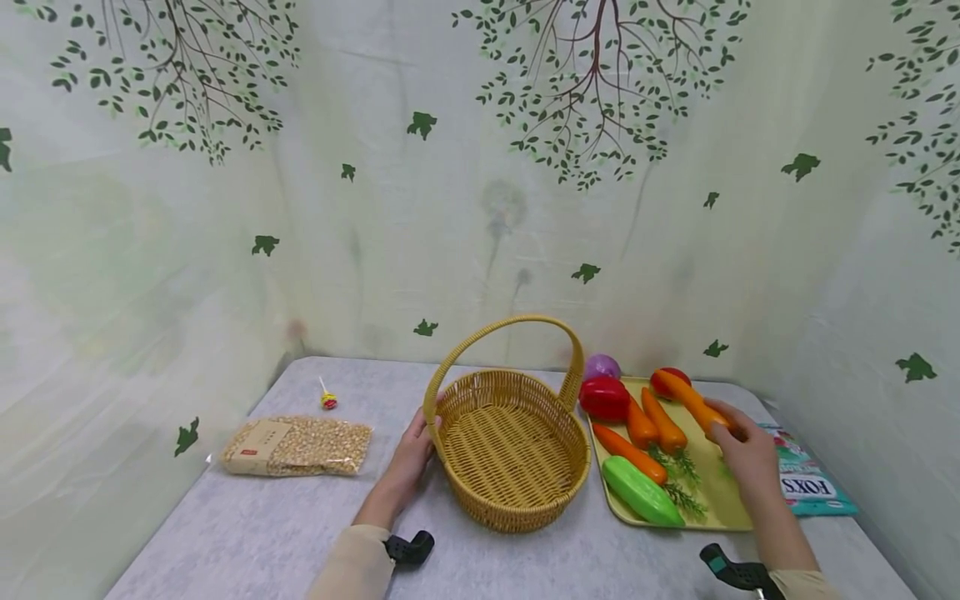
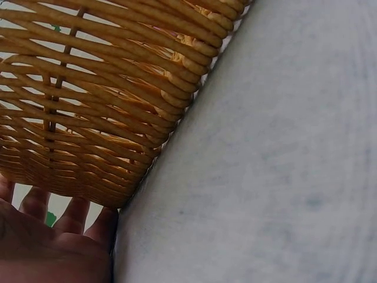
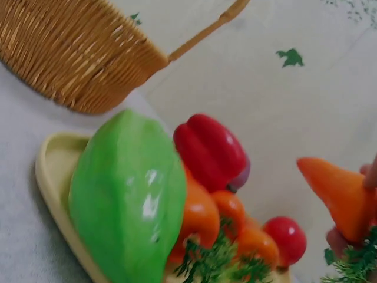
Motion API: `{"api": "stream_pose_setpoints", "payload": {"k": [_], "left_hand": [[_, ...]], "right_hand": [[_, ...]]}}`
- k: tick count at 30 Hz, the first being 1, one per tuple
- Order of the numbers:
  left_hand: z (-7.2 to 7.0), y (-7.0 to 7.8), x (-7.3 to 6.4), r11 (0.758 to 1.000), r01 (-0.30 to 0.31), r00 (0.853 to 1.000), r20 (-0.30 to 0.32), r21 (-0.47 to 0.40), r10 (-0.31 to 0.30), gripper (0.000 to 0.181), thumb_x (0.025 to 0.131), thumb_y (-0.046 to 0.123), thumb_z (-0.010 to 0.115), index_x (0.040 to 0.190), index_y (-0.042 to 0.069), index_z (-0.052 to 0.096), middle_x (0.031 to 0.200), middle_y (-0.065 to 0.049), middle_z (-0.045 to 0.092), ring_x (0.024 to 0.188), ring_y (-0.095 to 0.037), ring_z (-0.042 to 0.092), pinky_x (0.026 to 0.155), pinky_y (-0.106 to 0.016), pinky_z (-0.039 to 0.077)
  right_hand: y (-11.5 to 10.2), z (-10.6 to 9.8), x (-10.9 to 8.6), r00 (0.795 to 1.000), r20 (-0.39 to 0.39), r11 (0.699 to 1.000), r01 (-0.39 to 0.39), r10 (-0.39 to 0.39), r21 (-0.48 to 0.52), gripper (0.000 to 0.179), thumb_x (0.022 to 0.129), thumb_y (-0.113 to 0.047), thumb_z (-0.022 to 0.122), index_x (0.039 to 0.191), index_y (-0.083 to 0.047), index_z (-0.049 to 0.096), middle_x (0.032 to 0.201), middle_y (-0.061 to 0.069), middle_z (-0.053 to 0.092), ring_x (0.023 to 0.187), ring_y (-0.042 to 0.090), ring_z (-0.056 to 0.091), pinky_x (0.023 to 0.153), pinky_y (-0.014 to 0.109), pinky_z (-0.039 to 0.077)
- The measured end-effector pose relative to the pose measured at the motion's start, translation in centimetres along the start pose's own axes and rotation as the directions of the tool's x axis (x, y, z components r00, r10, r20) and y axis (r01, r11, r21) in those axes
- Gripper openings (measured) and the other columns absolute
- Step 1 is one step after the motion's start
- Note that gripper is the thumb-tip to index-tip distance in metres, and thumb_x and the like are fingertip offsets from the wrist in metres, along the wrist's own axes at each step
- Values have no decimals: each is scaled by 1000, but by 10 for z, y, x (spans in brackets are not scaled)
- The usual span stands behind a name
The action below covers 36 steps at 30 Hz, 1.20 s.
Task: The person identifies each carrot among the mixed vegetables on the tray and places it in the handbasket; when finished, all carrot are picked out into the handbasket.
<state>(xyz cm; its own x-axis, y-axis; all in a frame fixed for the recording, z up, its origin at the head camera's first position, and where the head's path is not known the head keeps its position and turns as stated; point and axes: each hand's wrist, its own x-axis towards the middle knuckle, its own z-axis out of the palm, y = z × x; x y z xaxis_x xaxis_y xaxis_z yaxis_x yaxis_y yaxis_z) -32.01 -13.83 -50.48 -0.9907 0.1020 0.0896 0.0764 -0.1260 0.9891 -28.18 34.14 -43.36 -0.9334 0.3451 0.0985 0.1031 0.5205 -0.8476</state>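
A carrot (image 1: 693,402) is pinched in my right hand (image 1: 750,450) at its thick end, over the right part of the yellow tray (image 1: 720,500). In the right wrist view, the held carrot (image 3: 336,194) shows green leaves at its thick end. Several other carrots (image 1: 630,454) lie on the tray beside a green vegetable (image 1: 641,492) and a red bell pepper (image 1: 604,398). My left hand (image 1: 408,458) rests against the left side of the wicker basket (image 1: 517,508). In the left wrist view, its fingers (image 2: 73,215) lie against the outer wall. Nothing lies inside the basket.
Behind the pepper sits a purple round thing (image 1: 602,367); a red round one (image 1: 670,381) is at the tray's back. A teal FOX'S bag (image 1: 813,483) lies right of the tray. At left are a beige-grained packet (image 1: 300,446) and a lollipop (image 1: 328,400).
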Motion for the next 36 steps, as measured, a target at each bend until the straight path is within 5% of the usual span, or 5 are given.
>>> {"api": "stream_pose_setpoints", "payload": {"k": [7, 12, 22, 29, 36], "left_hand": [[0, -1, 0, 1000, 3, 1000, 4, 2, -3, 47, 108, 27, 41, 154, 24, 36, 164, -5, 30, 153, -26, 24, 125, -53, 16], [-1, -2, 0, 1000, -6, 1000, 6, -5, 6, 47, 107, 26, 41, 154, 24, 37, 163, -6, 31, 152, -25, 25, 125, -52, 16], [-3, -2, 0, 1000, -1, 1000, -5, -2, 1, 46, 107, 26, 42, 153, 24, 38, 164, -6, 31, 153, -27, 24, 125, -53, 16], [-1, 0, -1, 1000, 1, 1000, 4, 13, -1, 47, 107, 27, 42, 154, 25, 37, 164, -4, 31, 153, -26, 24, 125, -54, 15], [-1, -2, -2, 999, -16, 1000, 9, 29, 16, 47, 108, 27, 41, 154, 23, 36, 163, -6, 32, 153, -27, 23, 124, -55, 15]], "right_hand": [[-12, -9, -8, 967, 184, 981, 160, -178, 109, 51, 104, -41, 48, 148, -15, 48, 136, -3, 51, 104, 0, 51, 83, 9, 50], [-17, -14, -11, 931, 301, 975, 171, -207, 141, 49, 104, -41, 50, 145, -14, 50, 129, -21, 49, 104, -1, 54, 86, 16, 52], [-29, -9, -19, 841, 455, 954, 223, -293, 200, 42, 104, -30, 52, 140, -7, 54, 125, -15, 54, 105, 10, 57, 87, 27, 54], [-44, 6, -23, 810, 520, 960, 196, -273, 199, 41, 102, -30, 56, 137, -11, 57, 128, 0, 55, 109, 21, 56, 90, 35, 53], [-68, 30, -28, 708, 618, 939, 233, -341, 252, 38, 101, -24, 56, 136, -10, 58, 124, 17, 62, 107, 33, 58, 90, 42, 52]]}}
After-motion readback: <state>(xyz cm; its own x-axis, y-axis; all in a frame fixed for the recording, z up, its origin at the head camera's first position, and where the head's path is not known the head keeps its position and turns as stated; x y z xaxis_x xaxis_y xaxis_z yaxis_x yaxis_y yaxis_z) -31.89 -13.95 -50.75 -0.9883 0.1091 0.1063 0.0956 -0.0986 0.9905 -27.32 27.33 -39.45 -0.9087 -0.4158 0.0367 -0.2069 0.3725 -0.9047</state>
